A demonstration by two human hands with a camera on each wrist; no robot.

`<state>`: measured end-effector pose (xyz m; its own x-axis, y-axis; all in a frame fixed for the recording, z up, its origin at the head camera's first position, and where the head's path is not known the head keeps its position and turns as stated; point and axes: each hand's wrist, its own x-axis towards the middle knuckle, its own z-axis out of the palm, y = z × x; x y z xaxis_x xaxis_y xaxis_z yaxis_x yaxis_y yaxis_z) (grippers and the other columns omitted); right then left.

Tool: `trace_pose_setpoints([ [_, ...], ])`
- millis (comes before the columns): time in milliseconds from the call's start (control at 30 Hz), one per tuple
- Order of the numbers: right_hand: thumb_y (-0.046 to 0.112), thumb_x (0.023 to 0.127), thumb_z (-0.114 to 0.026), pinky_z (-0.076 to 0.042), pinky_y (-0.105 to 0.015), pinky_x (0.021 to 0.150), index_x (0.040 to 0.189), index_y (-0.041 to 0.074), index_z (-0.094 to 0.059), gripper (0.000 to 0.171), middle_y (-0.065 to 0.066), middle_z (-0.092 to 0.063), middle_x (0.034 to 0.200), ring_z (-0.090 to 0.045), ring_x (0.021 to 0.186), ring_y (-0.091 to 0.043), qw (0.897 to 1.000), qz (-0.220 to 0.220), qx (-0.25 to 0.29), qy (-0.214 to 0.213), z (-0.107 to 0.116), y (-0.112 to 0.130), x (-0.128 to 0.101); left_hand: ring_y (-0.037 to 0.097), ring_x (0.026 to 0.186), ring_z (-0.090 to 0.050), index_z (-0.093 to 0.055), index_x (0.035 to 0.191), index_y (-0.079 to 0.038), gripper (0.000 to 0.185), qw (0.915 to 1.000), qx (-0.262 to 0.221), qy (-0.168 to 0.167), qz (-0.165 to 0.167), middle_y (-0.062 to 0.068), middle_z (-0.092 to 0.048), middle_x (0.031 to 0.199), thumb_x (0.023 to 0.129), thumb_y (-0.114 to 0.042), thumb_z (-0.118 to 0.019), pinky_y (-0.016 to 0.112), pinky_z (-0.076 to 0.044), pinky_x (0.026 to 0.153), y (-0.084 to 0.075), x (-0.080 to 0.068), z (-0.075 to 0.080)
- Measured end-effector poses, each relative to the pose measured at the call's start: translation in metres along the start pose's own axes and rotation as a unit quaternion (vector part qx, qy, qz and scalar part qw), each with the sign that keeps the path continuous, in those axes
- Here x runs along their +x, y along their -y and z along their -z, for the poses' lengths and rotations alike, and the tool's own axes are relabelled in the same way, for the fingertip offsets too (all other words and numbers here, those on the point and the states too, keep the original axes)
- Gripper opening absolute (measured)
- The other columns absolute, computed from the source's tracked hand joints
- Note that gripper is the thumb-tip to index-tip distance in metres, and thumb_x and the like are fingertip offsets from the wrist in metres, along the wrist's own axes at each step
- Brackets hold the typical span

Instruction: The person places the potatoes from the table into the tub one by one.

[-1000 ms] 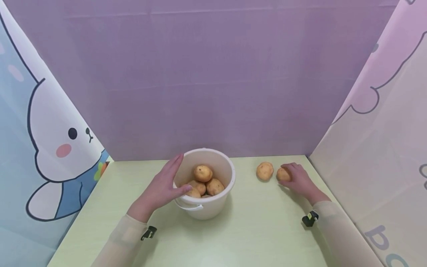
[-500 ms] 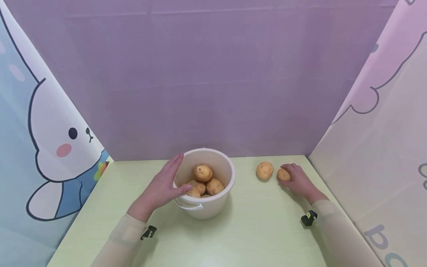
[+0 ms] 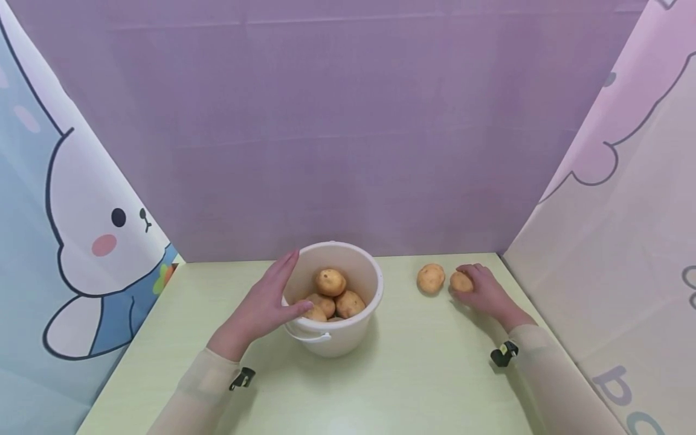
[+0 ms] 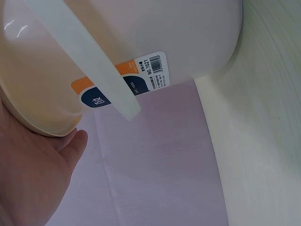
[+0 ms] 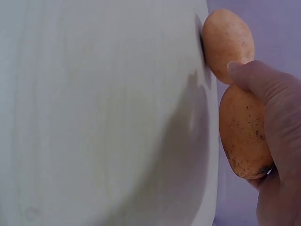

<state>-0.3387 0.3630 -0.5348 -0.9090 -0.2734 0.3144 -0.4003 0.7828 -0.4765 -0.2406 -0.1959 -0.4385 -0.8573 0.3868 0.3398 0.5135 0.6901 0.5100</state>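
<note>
the right hand (image 3: 487, 294) has its fingers curled around one potato (image 3: 461, 282) near the far right corner of the table (image 3: 424, 374); whether this potato touches the table, i cannot tell. another potato (image 3: 431, 278) lies just beside it, near the far edge. the left hand (image 3: 265, 307), fingers straight and thumb spread wide, touches the white bucket (image 3: 345, 340), which contains several potatoes (image 3: 330, 282).
</note>
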Motion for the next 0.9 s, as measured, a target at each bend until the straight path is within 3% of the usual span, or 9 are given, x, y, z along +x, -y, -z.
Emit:
trace_pose_setpoints([
  [633,0.021,0.093,-0.092,-0.042,-0.066,0.114,0.142,-0.004,-0.065,0.062,-0.024,-0.066,0.138,-0.057,0.132,-0.047,0.998,0.043,0.049,-0.013,0.014,0.042,0.013,0.042,0.165,-0.027,-0.02,0.178,-0.009,0.114,1.0,0.002,-0.002,-0.004,0.016,-0.024,0.182,0.096,-0.058,-0.082,0.068,-0.032,0.127,0.003,0.0,-0.001],
  [900,0.015,0.09,-0.094,-0.043,-0.061,0.111,0.14,-0.003,-0.066,0.06,-0.02,-0.067,0.137,-0.058,0.129,-0.043,0.993,0.078,0.083,-0.012,0.013,0.065,0.021,0.043,0.165,-0.027,-0.02,0.178,-0.009,0.112,1.0,0.001,-0.001,0.001,0.016,-0.024,0.182,0.096,-0.053,-0.083,0.07,-0.031,0.127,0.002,0.0,-0.002],
])
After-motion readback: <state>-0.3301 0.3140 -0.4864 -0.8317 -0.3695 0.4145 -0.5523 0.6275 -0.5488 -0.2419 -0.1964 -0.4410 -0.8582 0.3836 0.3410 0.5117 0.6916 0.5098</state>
